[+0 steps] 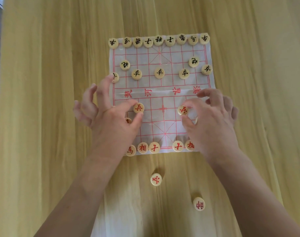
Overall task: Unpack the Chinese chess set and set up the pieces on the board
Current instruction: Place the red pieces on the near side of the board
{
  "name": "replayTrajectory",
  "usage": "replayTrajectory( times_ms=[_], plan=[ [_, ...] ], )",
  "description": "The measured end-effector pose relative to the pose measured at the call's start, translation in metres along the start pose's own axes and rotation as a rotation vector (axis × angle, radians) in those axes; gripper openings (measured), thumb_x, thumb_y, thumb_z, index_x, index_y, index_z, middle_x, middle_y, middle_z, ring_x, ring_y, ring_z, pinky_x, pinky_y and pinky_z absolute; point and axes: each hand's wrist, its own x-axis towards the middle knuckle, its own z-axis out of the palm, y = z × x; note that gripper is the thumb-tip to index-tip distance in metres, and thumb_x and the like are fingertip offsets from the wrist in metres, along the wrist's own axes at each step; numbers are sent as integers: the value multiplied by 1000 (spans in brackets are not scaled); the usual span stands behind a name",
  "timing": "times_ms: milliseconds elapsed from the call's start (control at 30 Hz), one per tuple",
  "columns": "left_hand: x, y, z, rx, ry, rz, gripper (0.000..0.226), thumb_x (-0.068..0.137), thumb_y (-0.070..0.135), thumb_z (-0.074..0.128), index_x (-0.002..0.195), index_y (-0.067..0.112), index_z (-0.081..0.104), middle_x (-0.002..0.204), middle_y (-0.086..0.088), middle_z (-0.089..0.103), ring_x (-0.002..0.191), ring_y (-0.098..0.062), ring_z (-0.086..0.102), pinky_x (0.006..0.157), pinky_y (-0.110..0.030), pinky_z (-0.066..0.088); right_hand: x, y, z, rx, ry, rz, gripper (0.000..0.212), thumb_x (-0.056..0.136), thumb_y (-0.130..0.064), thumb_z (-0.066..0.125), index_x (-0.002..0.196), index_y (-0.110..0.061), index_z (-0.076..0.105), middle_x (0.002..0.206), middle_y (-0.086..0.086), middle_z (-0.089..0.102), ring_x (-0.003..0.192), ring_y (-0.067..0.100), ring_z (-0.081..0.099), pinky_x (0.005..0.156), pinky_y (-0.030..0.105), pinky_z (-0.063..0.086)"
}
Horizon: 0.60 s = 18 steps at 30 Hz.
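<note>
A white cloth board [163, 100] with red grid lines lies on the wooden table. Black-lettered pieces [159, 40] fill its far row, with two cannons and several soldiers [159, 72] in front of them. My left hand [111, 120] pinches a red soldier piece [138, 108] between thumb and forefinger on the near left half. My right hand [212, 120] pinches another red soldier piece [183, 110] on the near right half. Red pieces [154, 147] line the near edge, partly hidden under my wrists.
Two red-lettered pieces lie off the board on the table near me: one piece [156, 179] in the middle and one piece [199, 204] to the right. The wooden table [51, 100] stretches wide on both sides of the board.
</note>
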Motion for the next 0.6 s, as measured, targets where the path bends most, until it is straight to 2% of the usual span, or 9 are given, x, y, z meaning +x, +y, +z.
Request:
replayTrajectory(
  times_ms=[467,600],
  plan=[
    [5,3,4,66,-4,23,18,79,49,75,94,40,74,157,9,25,140,-29,17,108,-68,16,14,4,2,-4,-36,13,27,84,-29,64,110,-37,59,133,-8,38,120,22,33,97,36,22],
    [5,3,4,83,-5,15,20,78,50,75,96,41,74,156,10,24,140,-29,17,109,-67,16,13,5,1,-12,-23,19,27,83,-28,65,108,-37,60,135,-10,37,123,20,26,98,35,17]
  ],
)
